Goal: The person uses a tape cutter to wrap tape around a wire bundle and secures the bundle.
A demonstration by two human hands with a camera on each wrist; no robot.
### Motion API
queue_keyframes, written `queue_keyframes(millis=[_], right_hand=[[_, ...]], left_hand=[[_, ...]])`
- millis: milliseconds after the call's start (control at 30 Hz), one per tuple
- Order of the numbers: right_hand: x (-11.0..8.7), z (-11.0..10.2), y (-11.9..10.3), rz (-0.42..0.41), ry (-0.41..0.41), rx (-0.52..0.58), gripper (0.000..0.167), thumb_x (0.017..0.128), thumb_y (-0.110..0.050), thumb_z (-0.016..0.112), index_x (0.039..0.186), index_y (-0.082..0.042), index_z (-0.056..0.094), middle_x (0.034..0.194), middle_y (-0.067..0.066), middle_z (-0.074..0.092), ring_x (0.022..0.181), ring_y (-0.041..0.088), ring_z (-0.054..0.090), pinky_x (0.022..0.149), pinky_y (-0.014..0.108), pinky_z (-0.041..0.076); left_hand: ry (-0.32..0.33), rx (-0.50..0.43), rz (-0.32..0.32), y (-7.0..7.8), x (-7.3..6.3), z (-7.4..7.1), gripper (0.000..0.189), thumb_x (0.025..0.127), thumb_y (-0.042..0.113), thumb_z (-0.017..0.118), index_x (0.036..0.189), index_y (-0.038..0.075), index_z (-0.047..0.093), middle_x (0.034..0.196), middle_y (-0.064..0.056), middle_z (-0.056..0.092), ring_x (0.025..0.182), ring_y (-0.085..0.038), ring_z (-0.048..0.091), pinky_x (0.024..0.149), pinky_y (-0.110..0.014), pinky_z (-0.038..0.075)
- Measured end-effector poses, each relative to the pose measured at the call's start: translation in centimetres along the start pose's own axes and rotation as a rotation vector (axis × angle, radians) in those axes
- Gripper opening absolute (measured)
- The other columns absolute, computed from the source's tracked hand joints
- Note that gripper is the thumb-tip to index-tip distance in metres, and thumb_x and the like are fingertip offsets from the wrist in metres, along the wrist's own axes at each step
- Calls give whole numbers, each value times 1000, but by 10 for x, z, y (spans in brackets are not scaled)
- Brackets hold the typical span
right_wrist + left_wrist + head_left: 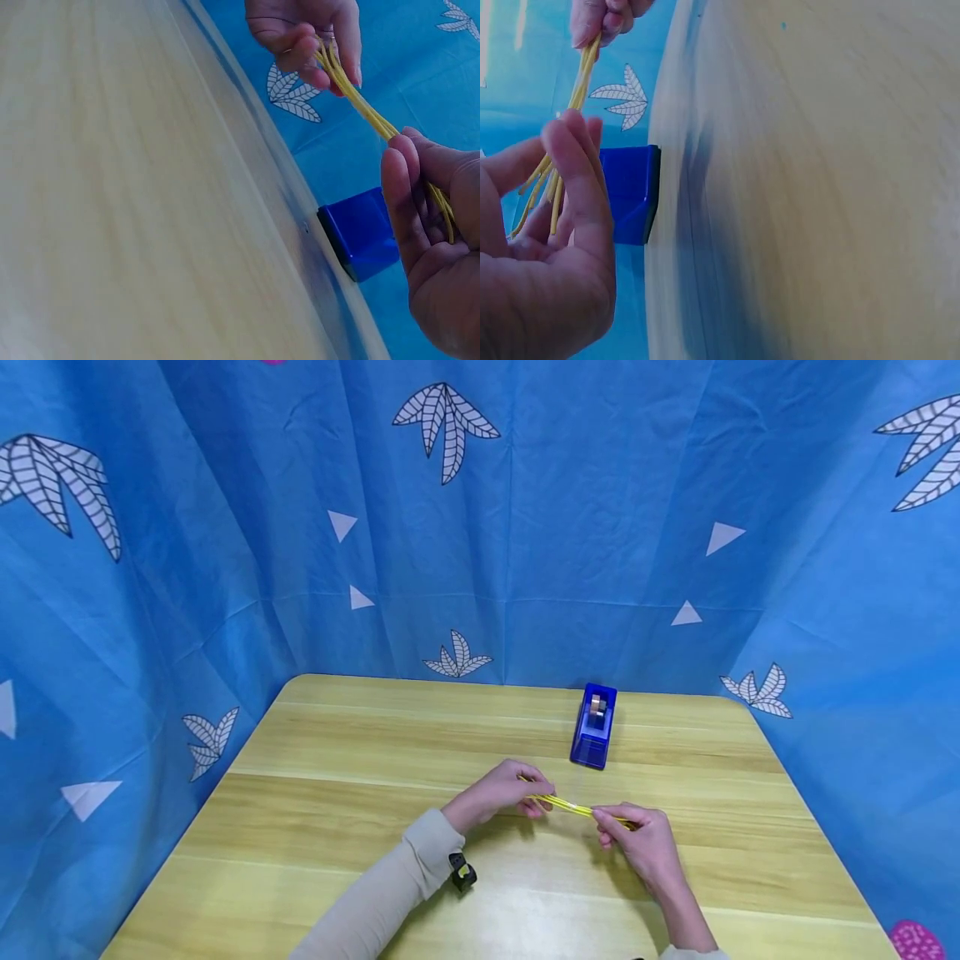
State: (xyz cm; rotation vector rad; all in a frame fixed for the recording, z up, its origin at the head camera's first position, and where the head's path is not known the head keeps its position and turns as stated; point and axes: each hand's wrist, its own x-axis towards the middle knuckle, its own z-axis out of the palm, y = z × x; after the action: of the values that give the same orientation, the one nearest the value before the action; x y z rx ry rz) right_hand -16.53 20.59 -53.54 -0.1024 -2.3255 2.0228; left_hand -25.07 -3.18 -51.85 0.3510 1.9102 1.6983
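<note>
A bundle of thin yellow strands (564,803) stretches between both hands above the table, with a pale, shiny patch near its middle. My left hand (510,789) pinches one end between thumb and fingers. In the left wrist view, several loose strand tips fan out inside the left hand (562,247). The other end is pinched by my right hand (647,842), and strand ends poke past the fingers of the right hand (442,240) in the right wrist view. Beyond the hands stands a blue tape dispenser (591,750) with a small roll in it, touched by neither hand.
The wooden table (337,760) has rounded far corners. A blue curtain (585,510) with white leaf prints hangs behind it and along both sides. A small black device (462,872) sits at the left sleeve cuff.
</note>
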Motion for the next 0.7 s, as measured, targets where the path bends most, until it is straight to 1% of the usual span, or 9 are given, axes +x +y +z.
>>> queue_keyframes(millis=[67,133,233,333,400,500,567,633,700], right_hand=[[0,0,1,-26,-6,-13,19,91,-4,77,103,11,76,72,7,70,58,11,67,59,29,62],[0,-1,1,-56,-14,-27,18,92,-4,77,102,10,77,73,7,70,58,10,67,58,29,62],[0,-1,1,-99,-22,-58,17,92,-6,78,102,8,78,74,10,71,58,9,66,58,28,61],[-1,-2,2,-130,-22,-80,15,92,-5,77,101,7,78,75,12,71,58,9,67,58,28,61],[-1,-2,2,-135,-15,-89,14,92,-4,77,101,6,79,75,12,71,58,9,67,58,28,61],[-1,-2,1,-121,-11,-96,15,91,-5,78,101,6,79,77,12,71,59,10,68,59,29,62],[-1,-3,-1,-86,-16,-96,19,91,-7,78,105,6,78,80,15,73,60,12,69,61,30,62],[-1,-4,-2,-38,-31,-80,26,93,-10,77,113,7,75,87,20,75,64,15,72,64,31,63],[-1,-5,-3,15,-46,-43,35,99,-17,72,124,7,70,100,24,74,67,19,74,67,34,64]], left_hand=[[-40,34,-7,-1,0,0,18,99,22,71,103,5,76,87,-13,77,62,-10,66,59,-23,57],[-60,53,-13,-1,0,0,18,99,25,71,102,8,76,85,-12,77,60,-10,62,57,-21,52],[-53,49,-19,-1,0,2,19,100,26,71,101,8,76,82,-9,75,60,-9,60,55,-19,49],[-31,21,-11,-2,0,6,18,99,22,71,99,5,76,78,-5,73,62,-9,60,56,-18,49],[-18,-6,0,-3,1,8,16,99,17,71,98,2,76,76,-3,72,64,-9,61,58,-18,50],[1,-34,31,-4,1,10,12,98,11,71,98,-1,76,75,-2,71,67,-10,63,61,-18,52],[11,-35,51,-5,1,10,11,98,8,71,98,-2,76,75,-2,70,68,-11,63,62,-18,53],[20,-18,72,-5,1,11,11,98,8,71,97,-1,76,75,-1,70,68,-12,63,63,-18,54],[28,7,91,-6,0,11,10,98,9,71,95,0,76,75,-1,69,68,-12,63,63,-19,54]])
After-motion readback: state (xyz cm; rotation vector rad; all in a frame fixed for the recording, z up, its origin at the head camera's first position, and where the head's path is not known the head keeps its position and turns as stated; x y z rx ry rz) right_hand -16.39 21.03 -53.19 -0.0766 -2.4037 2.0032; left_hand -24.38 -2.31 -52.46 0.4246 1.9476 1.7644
